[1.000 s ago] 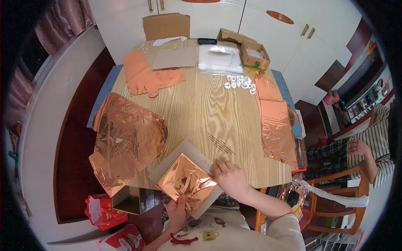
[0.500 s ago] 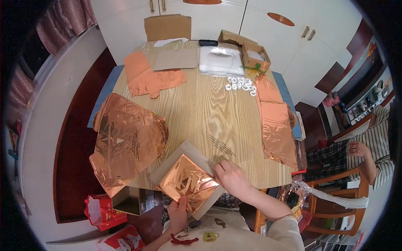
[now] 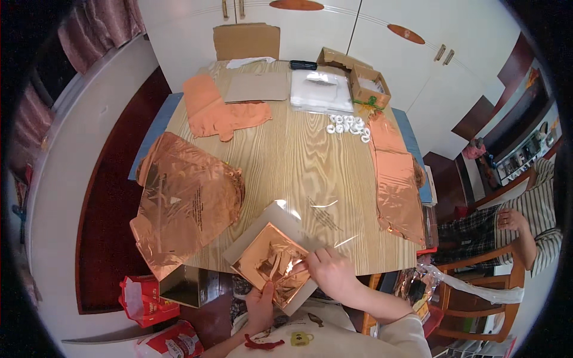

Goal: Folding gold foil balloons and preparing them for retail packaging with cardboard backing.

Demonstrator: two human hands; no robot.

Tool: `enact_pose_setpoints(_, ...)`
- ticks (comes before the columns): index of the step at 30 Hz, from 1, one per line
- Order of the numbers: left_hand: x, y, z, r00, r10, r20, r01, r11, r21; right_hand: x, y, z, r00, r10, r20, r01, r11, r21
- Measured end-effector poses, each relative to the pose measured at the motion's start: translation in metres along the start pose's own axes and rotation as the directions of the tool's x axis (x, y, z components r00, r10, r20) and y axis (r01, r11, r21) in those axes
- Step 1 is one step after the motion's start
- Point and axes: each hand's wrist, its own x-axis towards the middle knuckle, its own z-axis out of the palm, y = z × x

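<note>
Vs half a second ago: right hand (image 3: 331, 271) sits lower, nearer the front edge of the wood-grain worktop (image 3: 298, 161); clear plastic film with dark printed lines (image 3: 325, 215) at the worktop's front now shows bright curved glints. Sheets lying on the worktop look unchanged.

One shiny copper foil folded square (image 3: 256, 250) is held across the worktop's front edge, on one grey flat card (image 3: 280, 218). Left hand (image 3: 259, 307), just off the worktop's front edge: grip clamped on the foil square, thumb on top. Right grip: fingers together at the foil's right corner; can't tell whether they pinch foil, card or film.

Counts: three loose copper foil sheets: worktop's left front (image 3: 185, 203), left rear (image 3: 206, 110), right side (image 3: 397, 191). Small white rings (image 3: 349, 120), about eleven, overlapping, worktop's right rear. One stack of clear plastic bags (image 3: 319, 98), rear middle, sheet count unclear. One brown cardboard box (image 3: 363, 95), right rear. One grey cardboard sheet (image 3: 256, 88), left rear. Two red bags (image 3: 146, 301), below the worktop's left front. One co-worker in a striped top (image 3: 540, 209), right of the worktop.
</note>
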Motion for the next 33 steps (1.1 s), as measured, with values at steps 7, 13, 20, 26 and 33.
enact_pose_setpoints(7,-0.01,0.015,0.011,0.995,0.011,0.095,-0.016,0.998,0.056,0.026,0.012,0.022,0.995,0.048,-0.088,-0.043,0.997,0.059)
enact_pose_setpoints(13,-0.007,0.008,0.007,0.991,0.011,0.13,-0.023,0.995,0.092,0.044,0.008,0.03,0.999,0.021,-0.045,-0.018,0.998,0.064)
enact_pose_setpoints(20,-0.007,0.009,0.009,0.984,0.07,0.167,-0.095,0.984,0.151,0.036,-0.013,0.023,0.993,-0.104,-0.055,0.108,0.992,0.06)
enact_pose_setpoints(26,-0.011,0.003,0.009,0.982,0.116,0.146,-0.114,0.993,-0.022,0.034,-0.014,0.019,0.99,-0.06,-0.125,0.056,0.998,-0.029)
enact_pose_setpoints(33,-0.014,0.001,0.012,0.96,0.208,0.189,-0.223,0.973,0.059,0.026,-0.024,0.03,0.987,-0.085,-0.133,0.084,0.996,-0.011)
